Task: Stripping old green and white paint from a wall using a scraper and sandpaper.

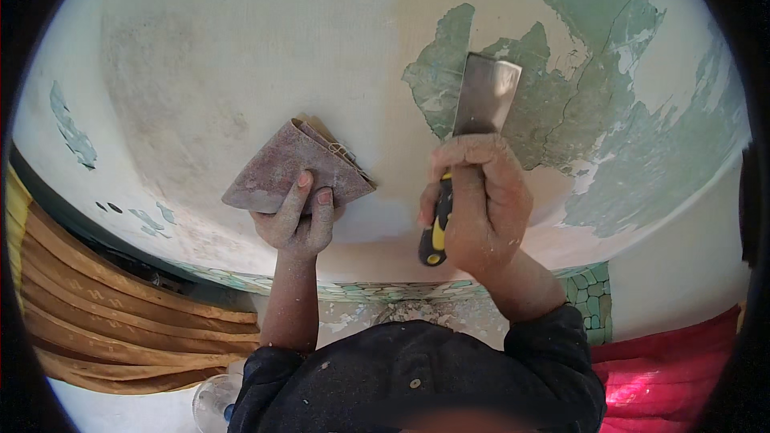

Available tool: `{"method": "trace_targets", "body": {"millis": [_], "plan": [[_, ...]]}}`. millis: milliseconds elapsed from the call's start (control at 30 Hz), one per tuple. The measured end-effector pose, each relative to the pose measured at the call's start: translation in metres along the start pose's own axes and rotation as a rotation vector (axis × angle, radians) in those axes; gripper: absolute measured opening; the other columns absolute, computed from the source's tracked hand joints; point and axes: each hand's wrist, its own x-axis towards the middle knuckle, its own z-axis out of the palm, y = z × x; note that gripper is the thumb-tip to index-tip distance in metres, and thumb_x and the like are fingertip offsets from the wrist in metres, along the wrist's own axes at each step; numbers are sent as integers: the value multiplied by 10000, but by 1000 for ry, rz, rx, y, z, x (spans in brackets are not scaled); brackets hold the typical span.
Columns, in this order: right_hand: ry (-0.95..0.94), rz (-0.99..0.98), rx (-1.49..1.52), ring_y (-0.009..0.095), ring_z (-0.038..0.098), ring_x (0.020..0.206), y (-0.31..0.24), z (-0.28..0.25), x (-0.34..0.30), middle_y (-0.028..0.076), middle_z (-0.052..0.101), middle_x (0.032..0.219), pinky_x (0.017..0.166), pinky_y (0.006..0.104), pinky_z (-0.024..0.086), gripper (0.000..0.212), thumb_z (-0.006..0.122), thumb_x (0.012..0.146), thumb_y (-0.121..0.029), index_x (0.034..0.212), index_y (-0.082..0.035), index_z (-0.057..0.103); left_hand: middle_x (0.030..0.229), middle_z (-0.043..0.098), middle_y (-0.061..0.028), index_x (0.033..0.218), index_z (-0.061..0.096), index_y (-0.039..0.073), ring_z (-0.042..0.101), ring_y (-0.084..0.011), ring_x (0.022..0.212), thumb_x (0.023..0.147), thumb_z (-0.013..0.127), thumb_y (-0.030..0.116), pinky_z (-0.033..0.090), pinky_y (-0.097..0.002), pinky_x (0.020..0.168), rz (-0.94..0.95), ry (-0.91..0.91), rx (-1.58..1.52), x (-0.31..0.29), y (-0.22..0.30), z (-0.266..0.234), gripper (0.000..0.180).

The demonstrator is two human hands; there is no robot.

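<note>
Left hand (298, 220): fingers clamped on folded sandpaper (295, 167), pressed flat to the wall (241, 56); thumb hidden behind the sheet.
Right hand (480, 200): fist closed round the scraper (473, 140); most of its black-and-yellow handle hidden by fingers.
Blade: tip against peeling green paint (597, 104).
Below: dark sleeves; curtain (104, 305) and red cloth (674, 369) cut off by the rim.
</note>
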Motion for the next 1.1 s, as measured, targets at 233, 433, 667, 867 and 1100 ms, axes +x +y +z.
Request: {"method": "trace_targets", "body": {"millis": [233, 433, 667, 867, 1100], "plan": [[102, 22, 150, 135, 546, 470, -6, 11, -4, 112, 538, 821, 419, 243, 420, 192, 348, 962, 81, 954, 4, 524, 1110, 623, -208, 1032, 734, 81, 627, -341, 969, 748, 734, 23, 517, -420, 850, 16, -11, -12, 6, 6, 4, 289], [74, 55, 92, 139, 529, 444, 2, 17, -13, 113, 539, 828, 390, 250, 403, 189, 346, 960, 76, 951, 8, 522, 1100, 633, -204, 1035, 732, 81, 631, -347, 958, 757, 730, 25, 517, -415, 850, 12, 10, -11, 7, 7, 7, 284], [132, 54, 225, 134, 533, 452, -12, 25, 13, 104, 539, 833, 404, 244, 412, 211, 334, 950, 88, 924, 6, 527, 1094, 637, -196, 1047, 728, 84, 633, -343, 962, 747, 737, 29, 520, -410, 845, 21, 15, 5, 8, 6, 5, 306], [102, 39, 147, 137, 542, 460, -2, 24, -8, 96, 530, 833, 403, 237, 412, 212, 335, 947, 85, 933, -1, 529, 1093, 637, -196, 1046, 730, 84, 635, -337, 956, 739, 735, 18, 521, -412, 836, 13, -7, -8, 4, 3, 5, 314], [81, 50, 86, 119, 524, 432, -10, 9, -2, 83, 517, 788, 392, 224, 401, 201, 359, 943, 76, 905, -7, 538, 1101, 632, -184, 1036, 735, 86, 631, -326, 949, 729, 740, 8, 521, -411, 834, -5, 10, -36, 3, 4, 5, 317]]}}
